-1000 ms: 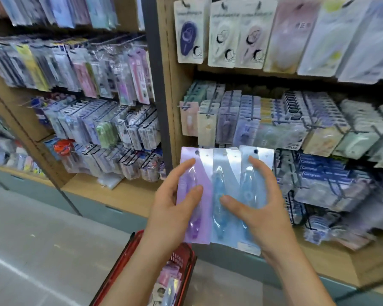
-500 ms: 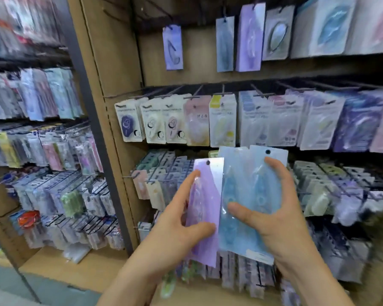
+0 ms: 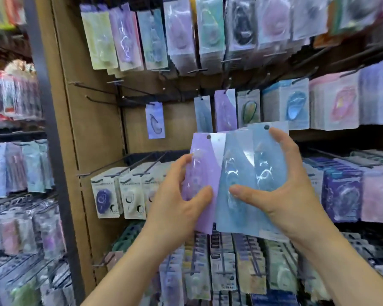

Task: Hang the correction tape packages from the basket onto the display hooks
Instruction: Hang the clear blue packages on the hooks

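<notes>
Stock fanned and overlapping: left hand (image 3: 177,205) grip pinches purple package (image 3: 205,160); right hand (image 3: 291,191) grip pinches two blue packages (image 3: 239,155), below display hooks (image 3: 102,100).

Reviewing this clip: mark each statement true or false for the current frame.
1. The left hand holds a purple package. True.
2. The right hand holds nothing. False: it grips blue packages.
3. The held packages hang on a hook. False: both hands hold them up in front of the shelf, and nothing passes through their punched holes.
4. A bare hook sticks out near the wooden side panel. True.
5. A hanging package shows above the left hand. True.
</notes>
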The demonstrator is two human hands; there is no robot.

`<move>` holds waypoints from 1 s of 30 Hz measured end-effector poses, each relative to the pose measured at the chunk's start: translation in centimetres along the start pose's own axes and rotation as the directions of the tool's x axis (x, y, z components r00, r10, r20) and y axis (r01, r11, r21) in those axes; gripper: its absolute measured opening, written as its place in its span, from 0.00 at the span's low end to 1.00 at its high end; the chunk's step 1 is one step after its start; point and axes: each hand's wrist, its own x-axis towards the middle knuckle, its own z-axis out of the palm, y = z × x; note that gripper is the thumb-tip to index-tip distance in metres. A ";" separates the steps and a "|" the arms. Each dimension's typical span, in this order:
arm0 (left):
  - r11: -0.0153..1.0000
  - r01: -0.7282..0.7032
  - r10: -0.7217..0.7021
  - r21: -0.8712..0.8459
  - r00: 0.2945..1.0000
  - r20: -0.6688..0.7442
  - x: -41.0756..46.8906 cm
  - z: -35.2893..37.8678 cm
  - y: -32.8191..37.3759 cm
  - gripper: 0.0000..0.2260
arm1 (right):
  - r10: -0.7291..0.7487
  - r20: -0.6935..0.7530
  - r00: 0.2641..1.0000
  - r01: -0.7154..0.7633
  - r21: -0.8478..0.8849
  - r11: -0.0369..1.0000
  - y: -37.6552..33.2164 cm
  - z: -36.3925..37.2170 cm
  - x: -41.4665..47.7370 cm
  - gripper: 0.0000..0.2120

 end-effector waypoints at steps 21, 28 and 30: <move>0.841 -0.329 0.342 0.429 0.938 0.050 18.0 3.6 0.4 0.33 | 0.046 -0.257 0.965 -0.102 -0.209 0.973 2.3 -1.2 9.9 0.48; 0.785 -0.327 0.320 0.527 0.941 0.108 18.8 3.1 0.2 0.30 | 0.052 -0.266 0.963 -0.116 -0.231 0.966 1.9 -0.6 10.4 0.48; 0.742 -0.318 0.303 0.590 0.944 0.127 19.4 3.3 0.3 0.29 | 0.050 -0.265 0.963 -0.118 -0.245 0.962 1.9 -0.5 10.5 0.48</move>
